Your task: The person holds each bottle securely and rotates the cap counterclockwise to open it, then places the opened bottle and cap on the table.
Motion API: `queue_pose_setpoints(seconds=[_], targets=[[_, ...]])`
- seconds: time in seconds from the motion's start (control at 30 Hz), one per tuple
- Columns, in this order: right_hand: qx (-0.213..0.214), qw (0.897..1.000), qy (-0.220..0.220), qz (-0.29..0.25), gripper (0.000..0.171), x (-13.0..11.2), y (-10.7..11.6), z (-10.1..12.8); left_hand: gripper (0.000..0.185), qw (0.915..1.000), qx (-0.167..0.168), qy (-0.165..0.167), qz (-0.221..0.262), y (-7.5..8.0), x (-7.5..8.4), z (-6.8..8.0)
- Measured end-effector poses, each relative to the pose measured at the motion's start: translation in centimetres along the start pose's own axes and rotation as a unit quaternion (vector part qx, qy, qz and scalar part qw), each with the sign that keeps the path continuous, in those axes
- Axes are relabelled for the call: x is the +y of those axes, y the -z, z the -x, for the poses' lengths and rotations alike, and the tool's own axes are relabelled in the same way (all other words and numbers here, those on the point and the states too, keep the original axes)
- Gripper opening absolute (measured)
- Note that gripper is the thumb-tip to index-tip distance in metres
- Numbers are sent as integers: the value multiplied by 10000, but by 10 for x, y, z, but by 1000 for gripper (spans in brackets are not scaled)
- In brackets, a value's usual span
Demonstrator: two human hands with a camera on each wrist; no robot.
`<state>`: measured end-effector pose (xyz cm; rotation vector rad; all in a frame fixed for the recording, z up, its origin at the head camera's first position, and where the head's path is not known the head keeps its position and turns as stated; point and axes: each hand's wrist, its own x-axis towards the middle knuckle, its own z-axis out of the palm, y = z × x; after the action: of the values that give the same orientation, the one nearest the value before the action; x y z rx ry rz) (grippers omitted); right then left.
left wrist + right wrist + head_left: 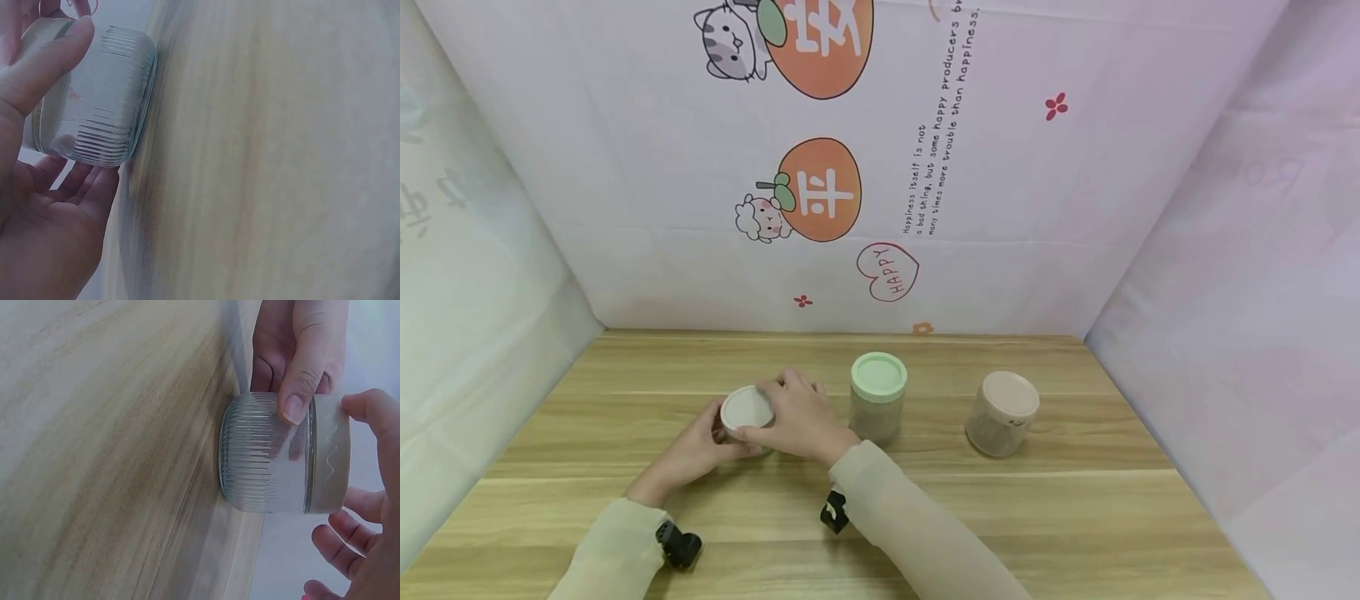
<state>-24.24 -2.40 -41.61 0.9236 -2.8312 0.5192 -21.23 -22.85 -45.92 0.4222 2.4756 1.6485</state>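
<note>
Printed cloth with orange persimmons, cartoon animals and lines of small text hangs behind a wooden surface [1075, 500], with plain pale cloth walls at either side. Three jars stand on the wood. The ribbed glass jar [747, 417] with the white lid [747, 407] sits left of centre, upright on its base, its short axis vertical and the lid facing up; through its clear wall in the right wrist view nothing shows inside. Just to its right stands a taller jar with a green lid [878, 397], and well apart to the right a jar with a pink lid [1002, 413]; their walls look frosted and I cannot tell what they hold.

The left hand [696, 450] holds the ribbed glass jar's body from the left, thumb across the ribbed glass in the left wrist view [94, 100] and fingers [81, 187] curled loosely round the far side. The right hand [801, 423] comes over from the right, its fingers [369, 419] bent round the white lid's rim, thumb on one side and fingertips on the other, so the lid lies between them. The jar's base rests flat on the surface, close beside the green-lidded jar but not touching it.
</note>
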Motion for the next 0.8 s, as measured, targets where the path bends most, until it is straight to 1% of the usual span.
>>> queue_pose_setpoints(seconds=[0.23, 0.5, 0.67, 0.8], targets=[[-151, 9995, 215, -155, 68, 3, 1, -1, 85, 9999, 28, 38, -117, 0, -1, -1], [-406, 9972, 508, -362, 75, 6, 0, -3, 92, 9998, -24, 50, -215, 2, -4, -2], [-518, 9962, 547, -447, 77, 4, 1, -3, 93, 9997, -48, 92, -211, 3, -5, -3], [-592, 9943, 546, -699, 75, 1, 2, -1, 92, 9997, -62, 71, -213, 3, -4, -2]])
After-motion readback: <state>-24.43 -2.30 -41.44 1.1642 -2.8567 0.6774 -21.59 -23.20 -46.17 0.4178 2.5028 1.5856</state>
